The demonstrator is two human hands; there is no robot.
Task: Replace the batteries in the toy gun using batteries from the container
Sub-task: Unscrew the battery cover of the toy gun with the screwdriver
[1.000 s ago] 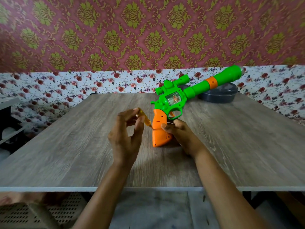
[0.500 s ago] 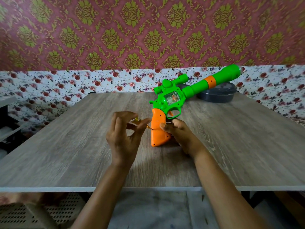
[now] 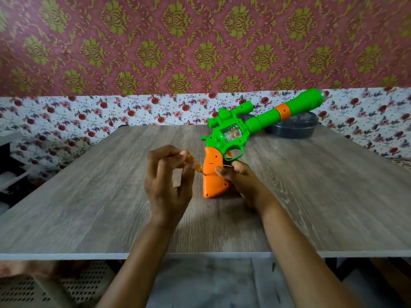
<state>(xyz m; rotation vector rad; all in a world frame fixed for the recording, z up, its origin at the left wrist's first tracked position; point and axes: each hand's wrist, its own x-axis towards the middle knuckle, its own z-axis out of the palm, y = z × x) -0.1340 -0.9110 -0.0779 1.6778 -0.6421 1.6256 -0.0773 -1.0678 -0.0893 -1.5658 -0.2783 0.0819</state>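
A green toy gun (image 3: 233,134) with an orange grip (image 3: 213,174) stands upright on its butt in the middle of the wooden table (image 3: 89,196), barrel slanting up to the right. My right hand (image 3: 238,178) grips the orange grip from the right side. My left hand (image 3: 166,181) pinches a small amber-handled screwdriver (image 3: 193,162), whose tip touches the left edge of the grip. A dark round lidded container (image 3: 293,127) sits at the back right, behind the barrel.
The table's near edge runs across the lower part of the view. A dark shelf unit (image 3: 9,165) stands at the far left. A perforated plastic seat (image 3: 44,285) shows below the table edge at the lower left.
My left hand's fingers have shifted round the screwdriver handle while its tip stays at the grip. The gun and my right hand have barely moved.
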